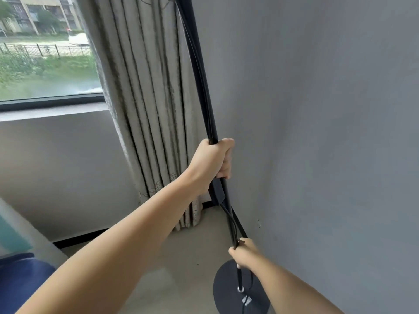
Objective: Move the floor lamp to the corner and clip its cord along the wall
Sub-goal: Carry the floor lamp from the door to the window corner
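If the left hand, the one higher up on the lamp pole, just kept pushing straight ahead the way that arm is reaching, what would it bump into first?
Most likely the grey wall just behind the lamp pole, close to the corner. The left hand is closed around the pole, with the curtain just to its left. Depth is hard to judge in this wide-angle view.

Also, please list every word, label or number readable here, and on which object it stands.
No text here can be read.
Small pale label on the round lamp base: too blurred to read.
Curtain, wall and lamp pole: no writing visible.
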Motion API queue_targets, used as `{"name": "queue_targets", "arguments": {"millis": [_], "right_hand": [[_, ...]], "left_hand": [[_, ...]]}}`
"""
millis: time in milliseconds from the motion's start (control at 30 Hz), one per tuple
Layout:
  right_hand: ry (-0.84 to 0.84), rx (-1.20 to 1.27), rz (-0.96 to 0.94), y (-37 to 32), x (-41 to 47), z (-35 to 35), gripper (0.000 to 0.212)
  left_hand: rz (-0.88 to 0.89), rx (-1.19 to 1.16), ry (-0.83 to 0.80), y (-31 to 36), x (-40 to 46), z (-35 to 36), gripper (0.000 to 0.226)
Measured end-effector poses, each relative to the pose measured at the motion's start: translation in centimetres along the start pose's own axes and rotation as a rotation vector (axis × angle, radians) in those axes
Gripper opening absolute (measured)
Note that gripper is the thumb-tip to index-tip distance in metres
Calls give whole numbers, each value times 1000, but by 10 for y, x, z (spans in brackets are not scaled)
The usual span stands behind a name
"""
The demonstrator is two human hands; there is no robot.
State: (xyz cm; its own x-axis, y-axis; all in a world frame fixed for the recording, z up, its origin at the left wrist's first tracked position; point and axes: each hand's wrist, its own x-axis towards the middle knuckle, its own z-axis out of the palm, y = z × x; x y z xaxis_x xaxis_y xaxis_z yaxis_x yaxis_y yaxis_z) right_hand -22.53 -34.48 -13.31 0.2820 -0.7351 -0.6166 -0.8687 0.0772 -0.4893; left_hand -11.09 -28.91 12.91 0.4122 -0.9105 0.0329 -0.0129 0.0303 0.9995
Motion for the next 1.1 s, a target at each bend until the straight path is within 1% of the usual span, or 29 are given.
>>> {"name": "queue_targets", "arguments": {"millis": [133,233,367,433,500,633,733,833,900,967,1100], "right_hand": [[-21,-32,30,-52,83,-8,9],[-15,-68,47,-83,149,-5,8],[-53,-63,102,-118,236,8,15],[-27,-36,121,-130,271,9,19],[5,4,146,-140,306,9,28],[38,-2,139,-138,383,26,33],[65,43,135,-125,443,49,31],[66,61,109,-106,504,73,28],[88,122,93,-98,540,85,23],[89,75,51,-91,577,95,19],[96,19,8,-73,641,112,22]], "left_hand": [[-21,3,-53,-20,98,-28,40],[-44,-19,-89,-52,169,-50,38],[-66,1,-138,-105,257,-74,42],[-90,1,-167,-129,292,-80,44],[-103,0,-188,-153,325,-81,45],[-114,6,-198,-218,377,-75,44],[-102,44,-217,-275,407,-72,41],[-44,64,-229,-334,429,-69,40],[6,59,-223,-367,442,-69,38],[49,42,-212,-397,457,-70,37],[105,35,-212,-450,477,-67,35]]}}
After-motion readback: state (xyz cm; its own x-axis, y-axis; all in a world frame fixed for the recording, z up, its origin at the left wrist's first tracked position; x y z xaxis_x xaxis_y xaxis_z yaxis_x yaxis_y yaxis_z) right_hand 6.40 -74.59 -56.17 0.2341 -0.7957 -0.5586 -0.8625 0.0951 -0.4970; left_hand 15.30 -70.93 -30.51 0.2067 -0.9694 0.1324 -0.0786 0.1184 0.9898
